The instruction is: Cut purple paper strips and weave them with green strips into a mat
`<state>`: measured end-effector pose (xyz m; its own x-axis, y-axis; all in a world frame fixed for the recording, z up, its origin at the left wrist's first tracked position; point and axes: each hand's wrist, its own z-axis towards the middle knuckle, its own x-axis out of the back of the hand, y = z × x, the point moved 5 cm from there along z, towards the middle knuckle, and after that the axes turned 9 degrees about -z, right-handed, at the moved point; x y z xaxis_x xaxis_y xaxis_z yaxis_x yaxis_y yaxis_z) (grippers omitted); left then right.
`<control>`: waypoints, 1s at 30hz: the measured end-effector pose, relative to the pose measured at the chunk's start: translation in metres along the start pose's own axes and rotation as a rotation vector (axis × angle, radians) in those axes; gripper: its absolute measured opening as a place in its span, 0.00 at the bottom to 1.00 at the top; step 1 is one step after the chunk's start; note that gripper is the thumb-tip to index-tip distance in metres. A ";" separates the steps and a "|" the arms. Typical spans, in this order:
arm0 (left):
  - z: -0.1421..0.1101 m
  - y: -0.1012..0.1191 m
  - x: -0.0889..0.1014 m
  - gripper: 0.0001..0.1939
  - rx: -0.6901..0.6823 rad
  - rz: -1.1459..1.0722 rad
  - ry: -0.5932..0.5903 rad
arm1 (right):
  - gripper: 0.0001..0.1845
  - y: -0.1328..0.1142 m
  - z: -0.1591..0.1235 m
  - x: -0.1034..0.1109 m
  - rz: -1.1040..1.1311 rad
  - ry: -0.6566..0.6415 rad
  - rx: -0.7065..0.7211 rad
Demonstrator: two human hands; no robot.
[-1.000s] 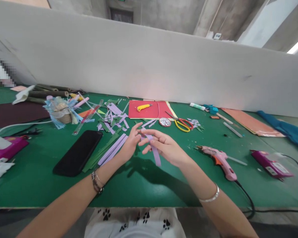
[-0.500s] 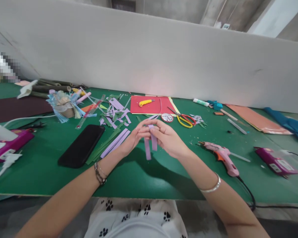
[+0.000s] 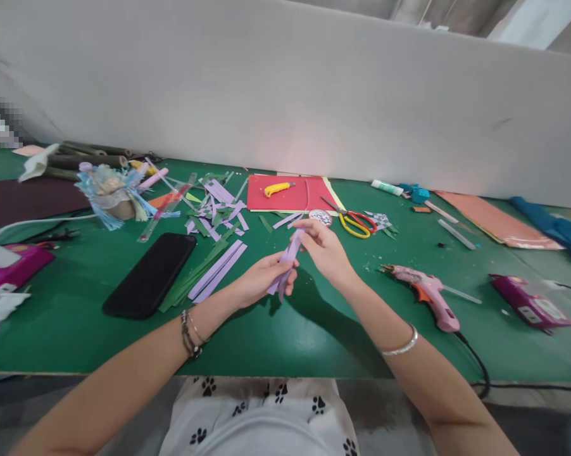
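Both hands hold a folded lilac paper strip (image 3: pixel 285 263) above the green table (image 3: pixel 285 335). My left hand (image 3: pixel 261 282) pinches the strip's lower end, fingers closed round it. My right hand (image 3: pixel 324 248) grips the upper, folded end between thumb and fingers. More lilac strips (image 3: pixel 216 278) and green strips lie on the table just left of my hands, beside a black phone (image 3: pixel 150 273).
A pink glue gun (image 3: pixel 425 296) with its cord lies right of my hands. Yellow-red scissors (image 3: pixel 354 223), a tape roll (image 3: pixel 320 216) and a red sheet (image 3: pixel 290 193) with a yellow cutter sit behind. Paper scraps and a blue tassel ornament (image 3: pixel 109 193) lie at the left. A white partition (image 3: pixel 285 95) runs behind.
The strip was folded over at the fingertips; now my left hand has slid down to its lower end while my right holds the top. The strip slants instead of hanging straight down.
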<state>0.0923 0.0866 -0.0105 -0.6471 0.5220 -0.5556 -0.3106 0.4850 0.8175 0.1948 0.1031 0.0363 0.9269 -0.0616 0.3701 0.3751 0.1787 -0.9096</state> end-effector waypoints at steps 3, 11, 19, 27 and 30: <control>-0.002 0.000 0.001 0.07 0.036 0.056 -0.013 | 0.07 0.005 0.002 0.013 -0.145 0.121 0.023; -0.003 0.000 0.005 0.11 0.073 0.217 -0.040 | 0.07 0.010 0.000 0.005 -0.035 -0.210 -0.157; -0.005 -0.005 0.005 0.20 0.226 0.037 -0.142 | 0.04 0.006 0.000 0.014 -0.087 -0.064 -0.049; -0.004 -0.008 0.005 0.22 0.257 0.052 -0.097 | 0.07 0.010 0.000 0.013 -0.043 -0.019 -0.076; -0.004 -0.007 0.004 0.23 0.269 0.002 -0.073 | 0.07 0.012 0.001 0.014 -0.017 -0.014 -0.075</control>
<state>0.0889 0.0826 -0.0174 -0.5923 0.5677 -0.5718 -0.1076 0.6476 0.7543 0.2119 0.1050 0.0310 0.9203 -0.0503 0.3880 0.3912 0.1034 -0.9145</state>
